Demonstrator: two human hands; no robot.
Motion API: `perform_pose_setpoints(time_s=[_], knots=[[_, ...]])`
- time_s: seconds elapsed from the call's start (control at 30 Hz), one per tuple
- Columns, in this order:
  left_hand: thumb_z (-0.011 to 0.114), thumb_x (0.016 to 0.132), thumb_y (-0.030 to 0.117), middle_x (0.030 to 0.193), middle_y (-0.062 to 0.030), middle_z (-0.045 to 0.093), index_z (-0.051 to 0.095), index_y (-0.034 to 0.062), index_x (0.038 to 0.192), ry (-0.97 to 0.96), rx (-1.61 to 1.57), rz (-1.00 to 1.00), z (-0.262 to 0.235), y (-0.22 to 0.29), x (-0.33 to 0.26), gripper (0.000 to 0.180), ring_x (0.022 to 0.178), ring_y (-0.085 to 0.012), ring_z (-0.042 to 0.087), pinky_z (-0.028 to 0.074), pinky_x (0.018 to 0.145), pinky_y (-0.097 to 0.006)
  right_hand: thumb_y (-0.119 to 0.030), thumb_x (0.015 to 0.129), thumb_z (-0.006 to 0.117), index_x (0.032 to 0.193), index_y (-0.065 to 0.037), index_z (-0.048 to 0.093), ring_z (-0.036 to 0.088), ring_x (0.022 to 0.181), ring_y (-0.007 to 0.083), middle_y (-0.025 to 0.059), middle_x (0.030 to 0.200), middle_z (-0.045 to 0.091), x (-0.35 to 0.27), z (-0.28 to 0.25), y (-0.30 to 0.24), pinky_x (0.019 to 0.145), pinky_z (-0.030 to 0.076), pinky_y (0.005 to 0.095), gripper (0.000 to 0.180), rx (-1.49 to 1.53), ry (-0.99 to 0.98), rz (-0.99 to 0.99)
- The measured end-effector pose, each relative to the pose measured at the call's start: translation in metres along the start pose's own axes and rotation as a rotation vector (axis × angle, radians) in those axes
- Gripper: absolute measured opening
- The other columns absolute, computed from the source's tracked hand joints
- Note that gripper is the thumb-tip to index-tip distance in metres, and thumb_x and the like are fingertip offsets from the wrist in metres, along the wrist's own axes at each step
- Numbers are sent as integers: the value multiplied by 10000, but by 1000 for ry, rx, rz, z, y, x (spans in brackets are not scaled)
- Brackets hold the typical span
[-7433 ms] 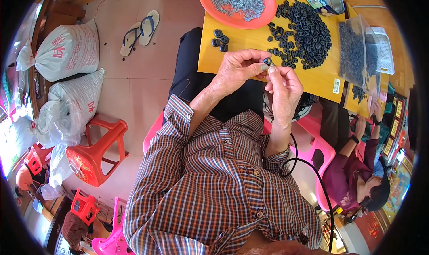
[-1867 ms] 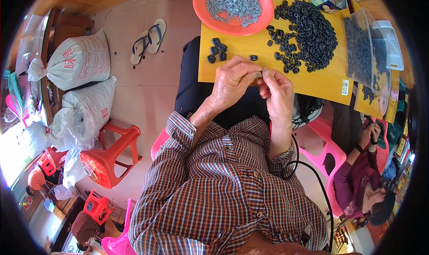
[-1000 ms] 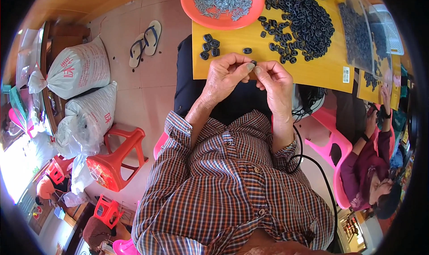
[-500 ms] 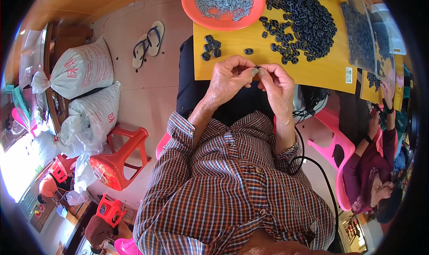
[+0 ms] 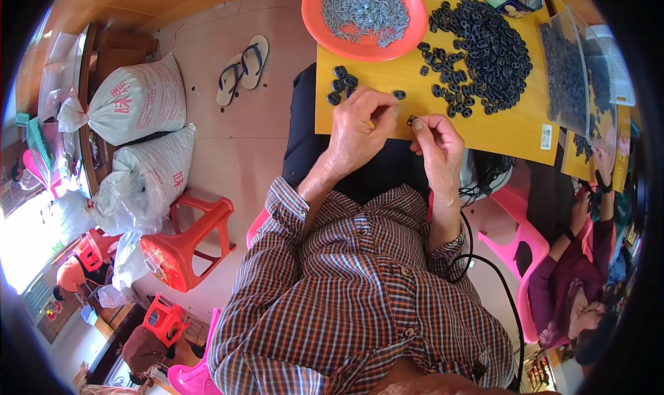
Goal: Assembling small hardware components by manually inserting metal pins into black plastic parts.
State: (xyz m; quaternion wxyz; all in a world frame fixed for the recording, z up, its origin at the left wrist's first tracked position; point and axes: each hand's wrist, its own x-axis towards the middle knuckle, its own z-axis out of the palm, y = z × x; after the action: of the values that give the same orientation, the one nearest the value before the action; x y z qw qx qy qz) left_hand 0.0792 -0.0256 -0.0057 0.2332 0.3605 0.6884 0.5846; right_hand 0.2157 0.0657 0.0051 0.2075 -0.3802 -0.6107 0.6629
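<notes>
My right hand pinches a small black oval piece with two holes between thumb and fingertips, over the table's near edge. To its left, my left hand is apart from it, fingers bent and thumb away from the index finger, with nothing visible in it. Just beyond the left fingertips lies a single black two-holed piece on the yellow table. Several more such pieces sit in a small cluster behind that hand.
A red plate of small grey screws stands at the far side. Right of it spreads a big pile of black pieces, with a tin behind. Clear bags of parts lie at right. A co-worker's arm shows there.
Both hands were together on a small black piece. My left hand has drawn away to the left, while the right keeps the piece. The whole view has shifted slightly.
</notes>
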Motion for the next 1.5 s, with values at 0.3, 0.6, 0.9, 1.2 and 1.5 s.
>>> perform_pose_setpoints(time_s=[0.3,0.6,0.9,1.2,1.5], knots=[[766,699,227,1045,-85,524,652,55,953,196,767,415,-32,0,48,327,974,-279,486,349,860,-431,-184,900,633,905,-12,615,519,584,57,4,742,599,7,2,-1,550,408,183,173,37,-5,11],[766,653,445,1086,-94,483,664,64,1029,80,888,452,-32,-3,75,544,1044,-299,424,255,970,-546,-173,898,637,926,-2,613,512,601,58,9,754,590,12,4,-5,555,404,185,175,-3,4,30],[756,641,473,1087,-84,480,659,73,1080,25,914,420,-33,-11,76,601,1060,-290,419,228,993,-564,-172,899,634,925,-2,613,511,607,56,7,763,593,16,3,-8,554,398,184,174,36,8,48],[755,647,471,1087,-82,483,655,80,1087,21,957,426,-30,-13,78,598,1053,-283,427,237,994,-566,-181,897,638,925,-5,617,517,603,55,10,766,599,14,2,-8,554,403,184,179,48,21,42],[764,664,425,1037,-77,511,681,45,986,32,916,469,-30,-14,74,505,1033,-274,446,249,1000,-552,-169,896,638,921,-7,623,517,601,54,14,763,605,14,-2,-4,547,398,183,164,66,29,26]])
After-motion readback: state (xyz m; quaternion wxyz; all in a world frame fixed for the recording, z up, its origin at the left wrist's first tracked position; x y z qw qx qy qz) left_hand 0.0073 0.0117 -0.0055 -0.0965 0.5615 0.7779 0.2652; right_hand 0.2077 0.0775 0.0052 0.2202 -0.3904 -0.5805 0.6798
